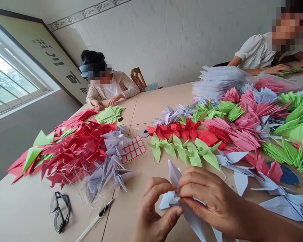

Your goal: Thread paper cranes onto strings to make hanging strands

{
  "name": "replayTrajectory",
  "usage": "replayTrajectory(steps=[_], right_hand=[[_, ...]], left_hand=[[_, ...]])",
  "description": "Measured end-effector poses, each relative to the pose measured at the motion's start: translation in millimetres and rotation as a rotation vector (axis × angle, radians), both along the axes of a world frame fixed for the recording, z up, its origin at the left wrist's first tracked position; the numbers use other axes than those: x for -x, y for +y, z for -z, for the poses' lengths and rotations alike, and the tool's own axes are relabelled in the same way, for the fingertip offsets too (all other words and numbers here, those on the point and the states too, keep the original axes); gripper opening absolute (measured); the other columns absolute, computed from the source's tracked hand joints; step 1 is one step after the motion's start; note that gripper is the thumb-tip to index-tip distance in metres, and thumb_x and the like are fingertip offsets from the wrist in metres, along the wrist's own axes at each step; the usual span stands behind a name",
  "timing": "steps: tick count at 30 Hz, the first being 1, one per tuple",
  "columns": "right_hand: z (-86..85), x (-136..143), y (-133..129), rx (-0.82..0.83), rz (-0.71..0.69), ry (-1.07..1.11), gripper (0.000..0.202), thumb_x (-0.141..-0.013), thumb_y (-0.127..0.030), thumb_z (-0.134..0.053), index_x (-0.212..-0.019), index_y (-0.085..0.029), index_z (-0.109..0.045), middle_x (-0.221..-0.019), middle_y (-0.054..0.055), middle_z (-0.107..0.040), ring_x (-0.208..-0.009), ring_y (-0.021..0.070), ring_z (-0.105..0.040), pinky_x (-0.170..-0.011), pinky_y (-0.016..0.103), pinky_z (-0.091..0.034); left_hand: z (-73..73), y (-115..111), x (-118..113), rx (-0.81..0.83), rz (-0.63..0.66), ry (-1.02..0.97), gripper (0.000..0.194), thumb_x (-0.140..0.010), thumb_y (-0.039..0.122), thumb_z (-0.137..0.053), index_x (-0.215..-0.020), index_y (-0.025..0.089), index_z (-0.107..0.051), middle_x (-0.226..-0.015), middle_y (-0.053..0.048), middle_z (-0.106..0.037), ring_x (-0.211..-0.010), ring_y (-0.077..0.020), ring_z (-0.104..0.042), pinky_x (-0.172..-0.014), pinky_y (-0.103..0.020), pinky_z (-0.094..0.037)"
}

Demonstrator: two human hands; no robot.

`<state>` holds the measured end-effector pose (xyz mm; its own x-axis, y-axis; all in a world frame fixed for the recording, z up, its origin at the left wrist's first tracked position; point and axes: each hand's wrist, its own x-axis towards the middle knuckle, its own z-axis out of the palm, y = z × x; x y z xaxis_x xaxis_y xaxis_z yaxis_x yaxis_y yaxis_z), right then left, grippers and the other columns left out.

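Observation:
Both my hands meet on a pale lavender folded paper flower (174, 173) at the near edge of the table. My left hand (155, 206) pinches it from the left, thumb below and fingertips above. From the right, my right hand (207, 196) grips the same flower, its fingers curled over the middle and hiding part of it. Pointed petals stick out above and below the hands. Just beyond lies a row of green paper flowers (183, 149), with red paper flowers (175, 130) behind it. More lavender flowers (285, 195) lie by my right forearm.
On the left, red folded paper pieces (75, 151) form a heap with loose threads. Eyeglasses (60, 211) and a pen-like tool (98, 216) lie nearer. A red-lined label sheet (133, 150) is mid-table. Pink bundles (244, 132) fill the right. Two people sit across, handling green paper.

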<state>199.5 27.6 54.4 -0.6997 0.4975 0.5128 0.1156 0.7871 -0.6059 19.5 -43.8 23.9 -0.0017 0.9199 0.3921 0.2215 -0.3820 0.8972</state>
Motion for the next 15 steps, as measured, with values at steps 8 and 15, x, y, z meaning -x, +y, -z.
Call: replayTrajectory(steps=[8, 15], right_hand=[[8.8, -4.7, 7.9, 0.318, 0.210, -0.047, 0.013, -0.088, -0.021, -0.067, -0.101, -0.022, -0.065, -0.098, 0.003, -0.068, -0.089, 0.0177, -0.062, -0.079, 0.028, -0.051], [6.6, -5.2, 15.6, 0.553, 0.245, -0.116, 0.014, -0.091, -0.028, -0.060, -0.079, -0.022, -0.063, -0.082, 0.000, -0.064, -0.074, 0.0149, -0.059, -0.066, 0.026, -0.047]], left_hand=[[5.8, 5.3, 5.5, 0.241, -0.124, -0.333, 0.012, -0.086, 0.023, -0.069, -0.074, 0.022, -0.068, -0.072, 0.002, -0.059, -0.069, -0.0114, -0.053, -0.066, -0.021, -0.042], [12.6, 11.3, 9.9, 0.363, -0.151, -0.536, 0.015, -0.082, 0.028, -0.073, -0.071, 0.020, -0.067, -0.070, 0.003, -0.057, -0.069, -0.0113, -0.048, -0.067, -0.020, -0.040]])
